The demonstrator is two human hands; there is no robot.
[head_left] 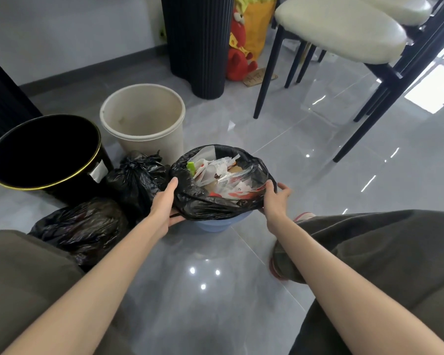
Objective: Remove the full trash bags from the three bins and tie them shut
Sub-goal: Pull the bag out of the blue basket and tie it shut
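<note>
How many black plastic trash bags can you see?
3. A knotted bag before the cream plastic bin, a crumpled bag beside the left knee, an open full bag in the blue bin, held by left hand and right hand.

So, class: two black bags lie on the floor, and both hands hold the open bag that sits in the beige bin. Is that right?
No: the open bag sits in the blue bin; the beige bin stands empty. The head view shows it. The left hand and right hand do hold the bag. The rest stands.
</note>
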